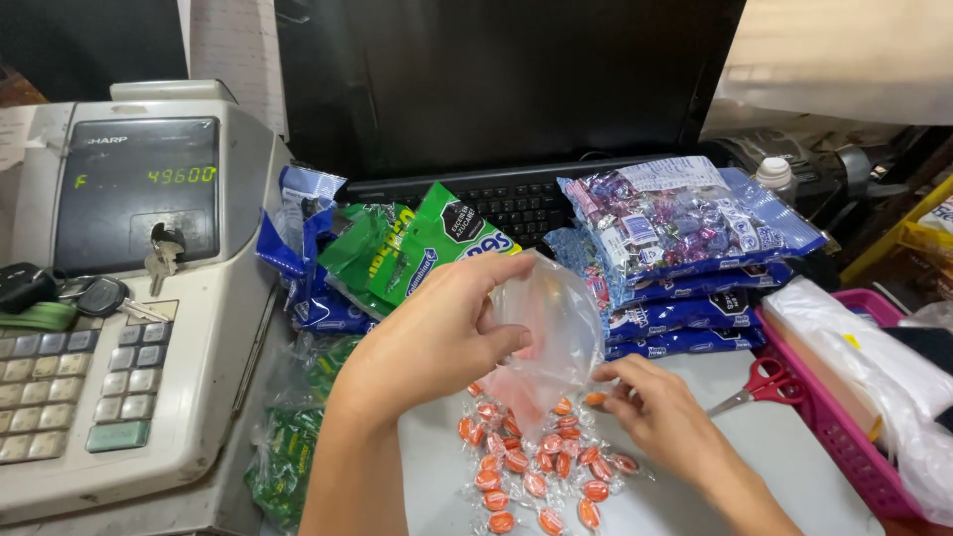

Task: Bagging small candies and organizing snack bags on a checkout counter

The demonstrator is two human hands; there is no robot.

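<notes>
Gripping a clear bag, left hand; right hand pinching an orange candy.

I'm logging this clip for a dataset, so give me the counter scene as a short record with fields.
left hand: left hand holds a small clear plastic bag open
right hand: right hand fingers pinch one orange wrapped candy beside the bag
loose items: orange wrapped candies on the counter
left side: cash register
behind: blue candy bags, green candy bags
right side: red-handled scissors, pink basket

A pale counter carries a cash register, with a dark monitor behind a black keyboard
</notes>
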